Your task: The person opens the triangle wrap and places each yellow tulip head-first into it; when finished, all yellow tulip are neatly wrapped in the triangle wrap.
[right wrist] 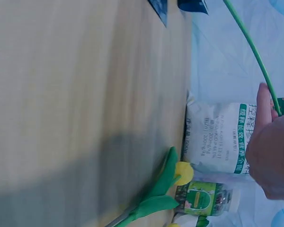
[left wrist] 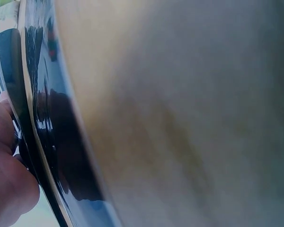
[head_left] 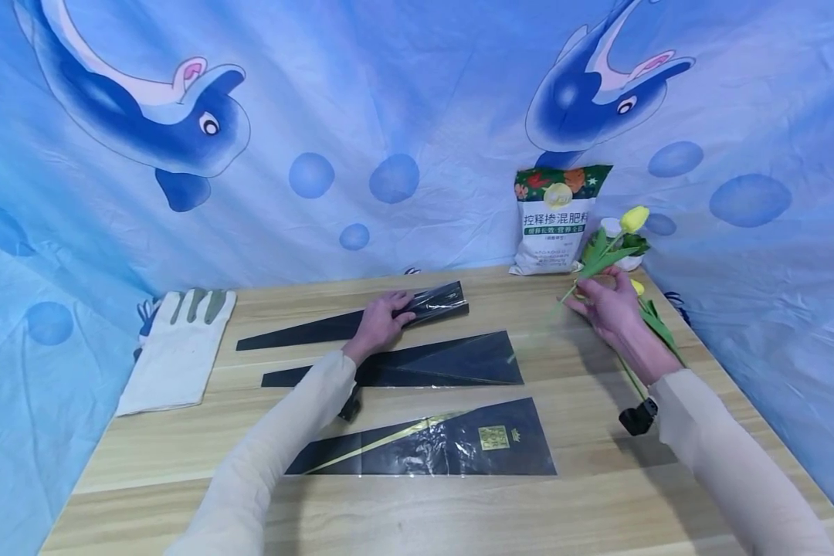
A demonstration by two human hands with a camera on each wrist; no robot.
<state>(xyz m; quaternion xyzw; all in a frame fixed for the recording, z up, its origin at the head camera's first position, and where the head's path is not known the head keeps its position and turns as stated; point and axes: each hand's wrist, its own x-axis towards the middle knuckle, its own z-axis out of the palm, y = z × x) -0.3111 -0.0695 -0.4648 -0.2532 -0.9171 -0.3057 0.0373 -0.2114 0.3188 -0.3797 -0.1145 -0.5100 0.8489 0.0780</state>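
My left hand (head_left: 381,324) grips the far black flower sleeve (head_left: 436,303) near its wide end, where the film is bunched and raised. In the left wrist view the thumb (left wrist: 14,189) lies against the sleeve's dark edge. My right hand (head_left: 615,309) pinches the green stem of a yellow artificial tulip (head_left: 635,219), held above the table with its bloom up. In the right wrist view the stem (right wrist: 251,45) runs out past the fingertips. Another tulip (head_left: 659,328) lies on the table, partly hidden behind the right forearm.
Two more black sleeves, a middle one (head_left: 452,361) and a near one (head_left: 459,444), lie flat. White gloves (head_left: 174,351) rest at the left. A fertilizer bag (head_left: 552,232) stands at the back right, beside a green-labelled jar (right wrist: 201,198). A blue dolphin-print curtain (head_left: 417,116) hangs behind.
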